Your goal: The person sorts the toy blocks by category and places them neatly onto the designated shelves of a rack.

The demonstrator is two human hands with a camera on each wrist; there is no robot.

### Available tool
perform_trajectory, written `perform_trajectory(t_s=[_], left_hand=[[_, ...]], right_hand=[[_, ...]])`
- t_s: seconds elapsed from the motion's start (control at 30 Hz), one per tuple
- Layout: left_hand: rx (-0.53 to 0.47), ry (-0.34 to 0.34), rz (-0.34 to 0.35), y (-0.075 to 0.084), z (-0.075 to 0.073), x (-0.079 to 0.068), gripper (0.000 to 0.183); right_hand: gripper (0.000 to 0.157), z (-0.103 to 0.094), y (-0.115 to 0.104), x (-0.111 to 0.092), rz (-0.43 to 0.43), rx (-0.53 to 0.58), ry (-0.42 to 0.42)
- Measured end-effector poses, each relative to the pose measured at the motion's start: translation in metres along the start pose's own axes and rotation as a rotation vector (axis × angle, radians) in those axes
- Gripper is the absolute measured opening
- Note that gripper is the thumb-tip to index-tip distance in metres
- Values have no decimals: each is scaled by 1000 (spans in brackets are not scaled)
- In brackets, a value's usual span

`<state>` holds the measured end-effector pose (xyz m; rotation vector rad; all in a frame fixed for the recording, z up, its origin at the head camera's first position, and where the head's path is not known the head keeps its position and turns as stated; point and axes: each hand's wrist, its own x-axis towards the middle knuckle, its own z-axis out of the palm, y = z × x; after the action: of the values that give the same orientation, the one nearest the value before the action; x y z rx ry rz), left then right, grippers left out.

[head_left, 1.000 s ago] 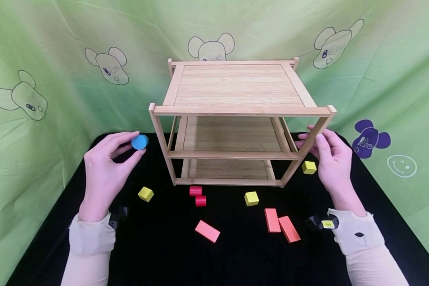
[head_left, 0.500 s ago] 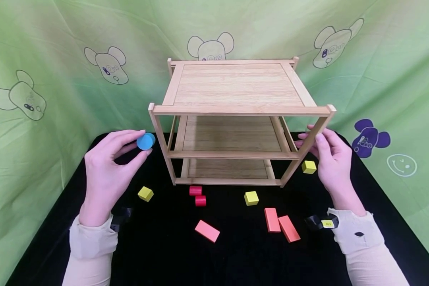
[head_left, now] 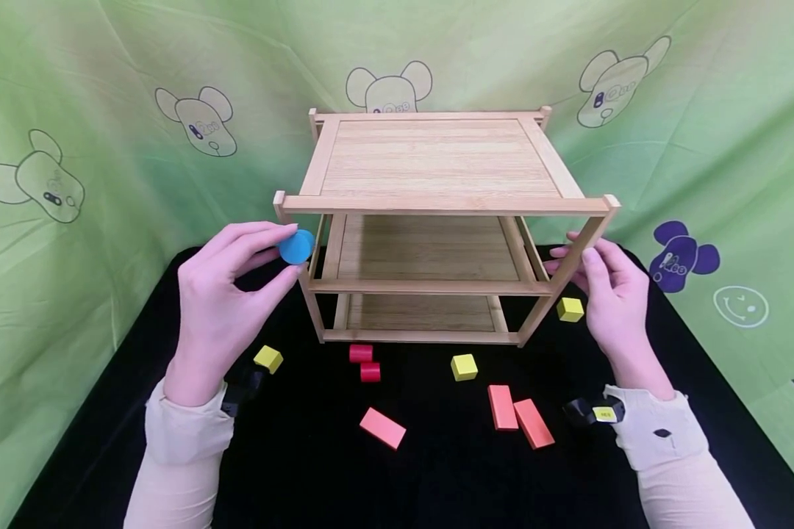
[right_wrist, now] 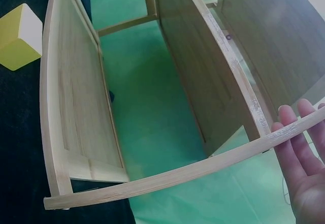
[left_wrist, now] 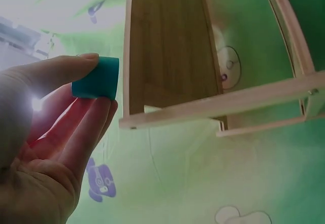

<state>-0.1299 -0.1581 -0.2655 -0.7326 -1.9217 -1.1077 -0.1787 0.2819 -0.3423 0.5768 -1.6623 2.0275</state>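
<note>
My left hand [head_left: 221,297] pinches a blue cylinder block [head_left: 297,247] between thumb and fingertips. It holds the block up in front of the left front post of a three-tier wooden shelf [head_left: 437,158]. In the left wrist view, the cylinder [left_wrist: 96,79] is close beside the shelf's top board [left_wrist: 167,46]. At the other side, my right hand [head_left: 615,305] holds the right front post, thumb at its outer side and fingers passing behind it. The right wrist view shows those fingers [right_wrist: 292,148] behind the post; the thumb is hidden there.
On the black cloth [head_left: 437,477] lie two red cylinders [head_left: 370,372], a yellow cube [head_left: 465,366] and other yellow cubes left and right. Pink flat blocks [head_left: 382,428] lie nearer the front. A green printed curtain [head_left: 251,44] hangs behind the shelf and along both sides.
My left hand has moved right and upward with the blue cylinder, from beside the shelf to its left front post. The right hand stays on its post.
</note>
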Motion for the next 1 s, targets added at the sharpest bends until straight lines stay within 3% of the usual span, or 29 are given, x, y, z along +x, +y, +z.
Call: perform_trajectory(t_s=[0.63,0.83,1.0], left_hand=[[-74,15,48,5,20,38,38],[-45,-44,131,-1,27,60,32],[0,-39,99,-2,31,78,31]], right_hand=[[33,-1,-3,-1,1,-44,6],[32,-1,-4,-3,10,-57,18],[33,0,-4,-1,12,-73,19]])
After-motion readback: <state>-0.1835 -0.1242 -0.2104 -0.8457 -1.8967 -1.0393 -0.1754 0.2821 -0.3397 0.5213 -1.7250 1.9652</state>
